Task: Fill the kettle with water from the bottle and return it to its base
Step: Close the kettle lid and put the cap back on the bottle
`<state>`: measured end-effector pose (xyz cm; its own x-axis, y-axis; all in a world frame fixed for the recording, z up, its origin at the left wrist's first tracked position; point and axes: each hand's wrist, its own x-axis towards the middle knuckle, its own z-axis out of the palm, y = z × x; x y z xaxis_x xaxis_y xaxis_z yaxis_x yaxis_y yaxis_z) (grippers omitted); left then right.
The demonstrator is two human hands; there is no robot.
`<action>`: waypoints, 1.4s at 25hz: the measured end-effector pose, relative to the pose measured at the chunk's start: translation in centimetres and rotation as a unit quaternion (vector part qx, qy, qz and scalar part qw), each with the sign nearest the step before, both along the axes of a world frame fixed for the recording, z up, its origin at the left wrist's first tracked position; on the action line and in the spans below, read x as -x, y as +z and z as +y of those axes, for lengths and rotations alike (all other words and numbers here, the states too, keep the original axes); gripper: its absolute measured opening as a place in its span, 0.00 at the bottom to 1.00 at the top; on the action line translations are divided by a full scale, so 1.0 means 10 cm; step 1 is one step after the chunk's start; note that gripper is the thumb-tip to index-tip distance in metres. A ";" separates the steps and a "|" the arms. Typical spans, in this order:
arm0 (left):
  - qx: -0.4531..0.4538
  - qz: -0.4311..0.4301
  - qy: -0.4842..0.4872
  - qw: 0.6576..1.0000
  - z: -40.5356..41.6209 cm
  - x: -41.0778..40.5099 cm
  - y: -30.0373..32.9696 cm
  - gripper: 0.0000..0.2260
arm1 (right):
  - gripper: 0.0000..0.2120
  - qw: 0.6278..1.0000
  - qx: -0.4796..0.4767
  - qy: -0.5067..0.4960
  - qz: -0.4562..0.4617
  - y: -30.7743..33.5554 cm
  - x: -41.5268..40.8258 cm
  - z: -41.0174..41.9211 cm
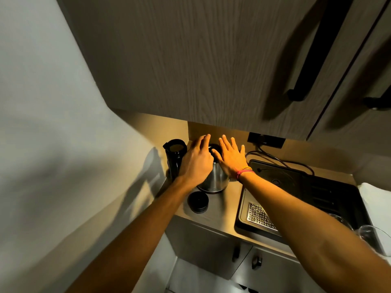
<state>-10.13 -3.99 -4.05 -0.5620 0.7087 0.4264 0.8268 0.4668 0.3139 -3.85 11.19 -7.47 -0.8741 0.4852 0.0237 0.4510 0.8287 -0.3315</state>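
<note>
A steel kettle point(216, 179) with a dark top stands at the back of the counter point(220, 208). My left hand point(196, 163) hovers over its left side and top, fingers loosely curved and gripping nothing that I can see. My right hand point(231, 158) is spread flat at the kettle's right, its thumb at the dark lid point(214, 147). A tall black bottle point(175, 157) with an open top stands just left of the kettle. In front of the kettle lies a black round disc point(198, 201); whether it is a cap or the base I cannot tell.
A black sink point(338, 206) with a perforated metal plate point(259, 215) takes up the right side, and a dark hob point(275, 176) lies behind it. A cable runs to a wall socket point(265, 140). Glasses point(369, 232) stand at the right edge. A cabinet point(190, 60) hangs low overhead.
</note>
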 end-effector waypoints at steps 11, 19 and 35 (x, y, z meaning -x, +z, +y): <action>0.244 -0.106 0.033 0.963 0.28 0.10 -0.46 0.48 | 0.28 0.988 -0.123 0.081 -0.053 -0.07 -0.08 -0.01; 0.098 0.025 0.017 0.995 -0.22 -0.25 -0.71 0.31 | 0.26 0.960 -0.250 0.115 0.053 -0.28 -0.48 -0.37; 0.010 0.050 0.004 0.999 -0.67 -0.24 -0.44 0.33 | 0.15 0.958 -0.204 0.116 0.163 -0.13 -0.45 -0.51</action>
